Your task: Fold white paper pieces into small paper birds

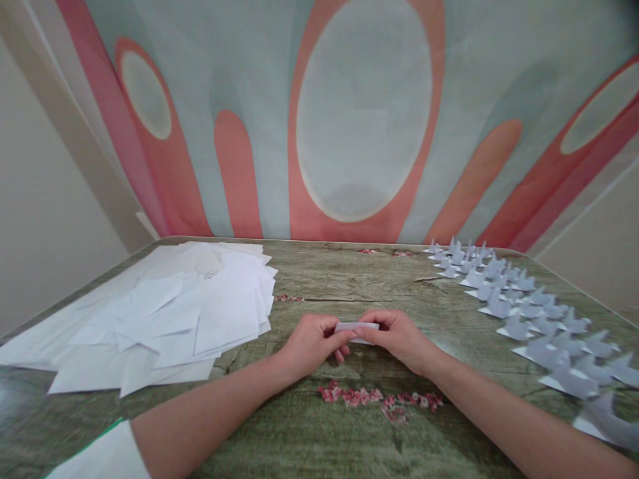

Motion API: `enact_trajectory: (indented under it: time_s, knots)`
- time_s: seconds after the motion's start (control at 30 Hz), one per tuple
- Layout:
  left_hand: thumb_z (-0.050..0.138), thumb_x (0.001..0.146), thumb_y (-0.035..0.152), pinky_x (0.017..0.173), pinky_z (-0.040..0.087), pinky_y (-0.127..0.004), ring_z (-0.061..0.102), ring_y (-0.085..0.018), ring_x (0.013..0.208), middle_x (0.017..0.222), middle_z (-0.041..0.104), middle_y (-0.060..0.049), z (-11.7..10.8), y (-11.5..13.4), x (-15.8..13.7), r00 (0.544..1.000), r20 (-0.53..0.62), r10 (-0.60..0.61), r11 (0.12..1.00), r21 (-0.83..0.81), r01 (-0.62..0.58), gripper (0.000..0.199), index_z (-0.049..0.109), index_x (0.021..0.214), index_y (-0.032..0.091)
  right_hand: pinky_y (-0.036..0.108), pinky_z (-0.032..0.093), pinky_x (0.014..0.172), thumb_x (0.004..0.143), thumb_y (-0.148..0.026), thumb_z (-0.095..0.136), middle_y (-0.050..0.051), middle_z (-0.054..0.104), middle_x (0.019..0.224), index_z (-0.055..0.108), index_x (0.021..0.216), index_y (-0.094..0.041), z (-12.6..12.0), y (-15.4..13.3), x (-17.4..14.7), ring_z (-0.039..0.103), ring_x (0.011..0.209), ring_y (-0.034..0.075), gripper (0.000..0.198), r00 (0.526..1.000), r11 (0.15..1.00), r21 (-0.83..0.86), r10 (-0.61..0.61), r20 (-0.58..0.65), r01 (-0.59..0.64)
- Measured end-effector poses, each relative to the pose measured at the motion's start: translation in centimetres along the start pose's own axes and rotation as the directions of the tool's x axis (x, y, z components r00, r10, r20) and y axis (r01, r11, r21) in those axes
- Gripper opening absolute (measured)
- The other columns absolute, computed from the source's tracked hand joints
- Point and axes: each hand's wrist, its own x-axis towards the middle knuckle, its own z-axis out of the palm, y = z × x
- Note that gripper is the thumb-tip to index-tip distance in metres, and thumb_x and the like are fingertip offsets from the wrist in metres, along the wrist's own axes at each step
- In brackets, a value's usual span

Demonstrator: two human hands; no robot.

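White folded paper (357,325) sits in the head view around the middle of the wood-patterned table (329,276), well in from its far edge. The left hand (315,342) pinches its left end narrowly between thumb and fingers; the right hand (399,336) grips the other end likewise. This piece looks only part-folded: a narrow strip, with no wings or neck showing. Apparently finished, origami birds (542,352) stand in rows along the right edge, from near the far right corner. Seemingly unworked, flat paper sheets (160,313) lie heaped toward the left edge.
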Motion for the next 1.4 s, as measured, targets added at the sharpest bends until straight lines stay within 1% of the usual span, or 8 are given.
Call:
enact_trajectory:
  time_s: [0.17,0.53,0.73,0.9,1.03,1.17,1.3,1.4]
  knots:
    - [0.054,0.077,0.042,0.045,0.044,-0.019,0.060,-0.012,0.048,0.059,0.064,-0.003,0.0,0.1,0.2,1.000,-0.001,-0.009,1.000,-0.009,0.009,0.033,0.057,0.065,0.012,0.023,0.032,0.060,0.075,-0.035,0.061,-0.001,0.056,0.070,0.065,0.073,-0.017,0.3,0.0,-0.1,0.046,0.066,0.012,0.018,0.996,0.998,-0.015,-0.059,-0.064,0.058]
    - [0.055,0.076,0.044,0.043,0.042,-0.018,0.059,-0.011,0.046,0.059,0.064,-0.004,0.1,0.0,0.3,1.000,-0.010,-0.023,0.999,-0.033,0.023,0.035,0.057,0.066,0.011,0.023,0.033,0.059,0.075,-0.036,0.061,-0.001,0.053,0.071,0.067,0.072,-0.017,0.8,-0.3,-0.2,0.046,0.066,0.012,0.019,0.986,0.995,0.055,-0.075,-0.148,0.084]
    - [0.055,0.076,0.042,0.042,0.041,-0.017,0.059,-0.011,0.046,0.059,0.064,-0.004,0.0,0.1,0.3,0.999,-0.001,-0.050,0.996,-0.071,0.050,0.033,0.057,0.066,0.011,0.023,0.034,0.062,0.080,-0.035,0.056,0.000,0.054,0.074,0.068,0.073,-0.019,0.6,-0.3,-0.2,0.048,0.070,0.013,0.021,0.985,0.992,0.022,-0.121,-0.122,0.125]
    - [0.054,0.077,0.041,0.041,0.040,-0.016,0.059,-0.010,0.045,0.058,0.063,-0.003,-0.3,0.3,0.3,0.998,-0.025,-0.059,0.996,-0.063,0.057,0.032,0.057,0.065,0.011,0.024,0.035,0.065,0.083,-0.033,0.050,0.001,0.055,0.076,0.069,0.081,-0.019,-0.2,-0.3,0.1,0.049,0.071,0.013,0.023,0.981,0.978,-0.091,-0.190,-0.039,0.186]
    - [0.055,0.077,0.041,0.041,0.041,-0.017,0.059,-0.011,0.045,0.058,0.064,-0.004,-0.3,0.3,0.4,0.998,-0.035,-0.058,0.996,-0.063,0.055,0.033,0.057,0.065,0.011,0.025,0.034,0.062,0.079,-0.036,0.056,0.000,0.055,0.070,0.070,0.075,-0.019,-0.8,0.1,0.4,0.048,0.067,0.013,0.022,0.986,0.982,-0.132,-0.143,-0.081,0.132]
    - [0.054,0.077,0.043,0.042,0.041,-0.017,0.060,-0.012,0.047,0.060,0.064,-0.004,-0.2,0.2,0.5,0.998,-0.044,-0.047,0.997,-0.064,0.044,0.034,0.057,0.066,0.011,0.024,0.033,0.059,0.073,-0.038,0.062,-0.001,0.054,0.066,0.069,0.068,-0.017,-0.9,0.4,0.7,0.046,0.063,0.012,0.023,0.985,0.997,-0.059,-0.065,-0.160,0.056]
    - [0.054,0.077,0.043,0.042,0.040,-0.017,0.059,-0.011,0.047,0.060,0.064,-0.004,-0.3,0.1,0.6,0.997,-0.041,-0.070,0.994,-0.082,0.067,0.034,0.057,0.068,0.011,0.023,0.033,0.059,0.075,-0.040,0.060,-0.002,0.052,0.065,0.067,0.067,-0.017,-0.9,0.2,0.9,0.045,0.063,0.011,0.026,0.990,0.998,-0.036,-0.046,-0.131,0.042]
    - [0.053,0.077,0.043,0.041,0.038,-0.016,0.059,-0.010,0.046,0.060,0.064,-0.004,-0.4,0.1,0.6,0.996,-0.045,-0.077,0.994,-0.087,0.073,0.034,0.057,0.068,0.011,0.023,0.033,0.061,0.080,-0.041,0.053,-0.002,0.050,0.065,0.064,0.064,-0.016,-1.0,0.0,0.8,0.044,0.064,0.011,0.032,0.991,0.994,-0.079,-0.089,-0.095,0.082]
